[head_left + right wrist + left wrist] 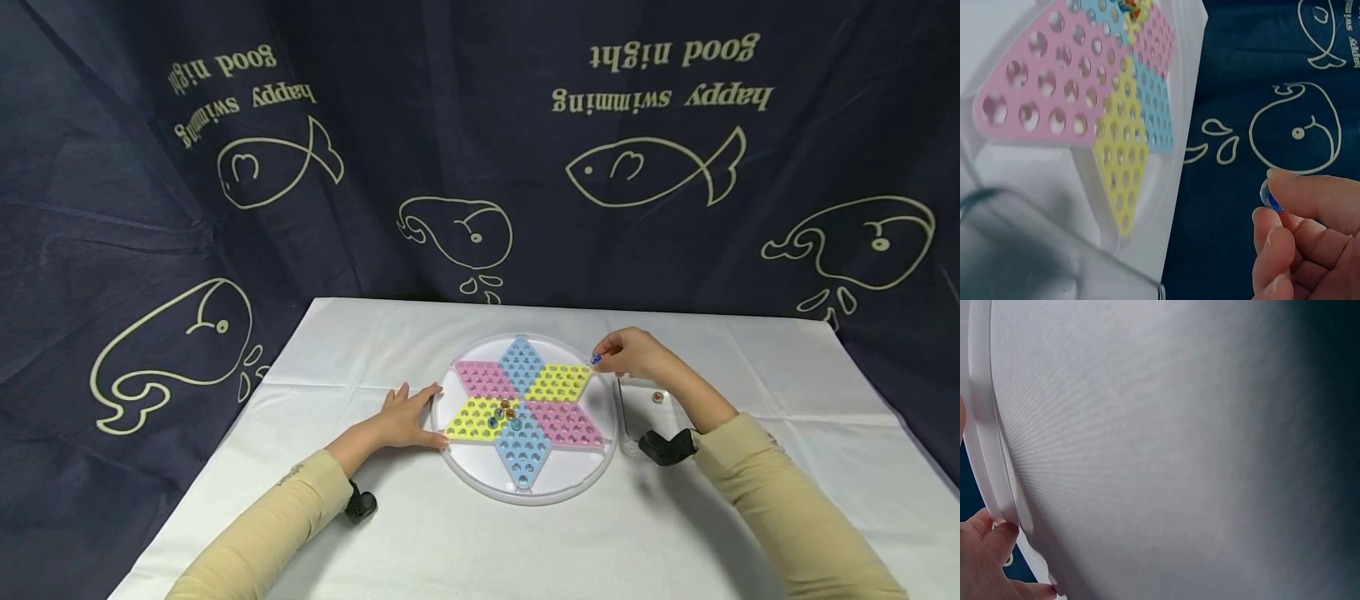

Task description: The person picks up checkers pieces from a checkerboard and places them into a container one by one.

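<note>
A round white Chinese checkers board with a pink, blue and yellow star lies on the table. Several glass marbles sit clustered near the star's centre, toward the lower left. My right hand pinches a clear marble with blue inside between thumb and forefinger, raised beside the board's upper right rim. At the board's left rim my left hand rests with fingers spread, thumb and fingertips touching the edge. In the left wrist view, fingers show at the white rim.
Right of the board stands a clear plastic box, with an orange marble inside; my right forearm partly covers it. A white cloth covers the table. Dark fabric printed with fish and whales hangs behind.
</note>
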Demonstrator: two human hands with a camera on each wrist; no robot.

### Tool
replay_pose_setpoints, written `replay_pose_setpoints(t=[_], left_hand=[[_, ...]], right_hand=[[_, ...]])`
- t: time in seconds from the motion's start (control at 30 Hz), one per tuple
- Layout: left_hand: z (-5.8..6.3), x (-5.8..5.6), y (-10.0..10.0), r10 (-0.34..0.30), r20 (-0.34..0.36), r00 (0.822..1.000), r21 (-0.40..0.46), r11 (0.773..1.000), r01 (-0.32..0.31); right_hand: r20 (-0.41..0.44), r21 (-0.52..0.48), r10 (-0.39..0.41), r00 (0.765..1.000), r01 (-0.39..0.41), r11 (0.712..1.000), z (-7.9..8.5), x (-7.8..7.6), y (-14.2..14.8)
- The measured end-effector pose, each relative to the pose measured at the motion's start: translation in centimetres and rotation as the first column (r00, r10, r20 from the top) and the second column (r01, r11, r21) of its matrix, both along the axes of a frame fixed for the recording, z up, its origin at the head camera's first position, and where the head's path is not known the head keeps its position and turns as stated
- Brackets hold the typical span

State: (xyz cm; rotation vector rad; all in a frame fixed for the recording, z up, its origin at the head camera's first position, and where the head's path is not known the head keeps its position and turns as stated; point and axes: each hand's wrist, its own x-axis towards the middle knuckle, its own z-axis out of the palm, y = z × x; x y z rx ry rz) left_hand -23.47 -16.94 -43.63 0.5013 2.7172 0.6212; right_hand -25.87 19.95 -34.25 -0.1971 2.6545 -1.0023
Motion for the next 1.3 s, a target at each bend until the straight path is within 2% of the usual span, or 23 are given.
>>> replay_pose_setpoints(t=[0.53, 1.03, 1.3], left_hand=[[0.1, -0.1, 0.0, 0.005, 0.009, 1.0, 0.007, 1.0, -0.005], [0.3, 0.0, 0.0, -0.01, -0.002, 1.0, 0.003, 1.0, 0.01], [0.2, 0.0, 0.0, -0.007, -0.002, 1.0, -0.001, 1.0, 0.007]], right_hand=[[-0.001, 0.017, -0.039, 0.999, 0.039, 0.999, 0.5, 0.8, 3.0], [0.005, -0.027, -0.067, 0.998, 0.067, 0.997, -0.2, 1.3, 5.6], [-0.004, -0.013, -0.089, 0.996, 0.089, 0.996, -0.5, 1.5, 6.4]])
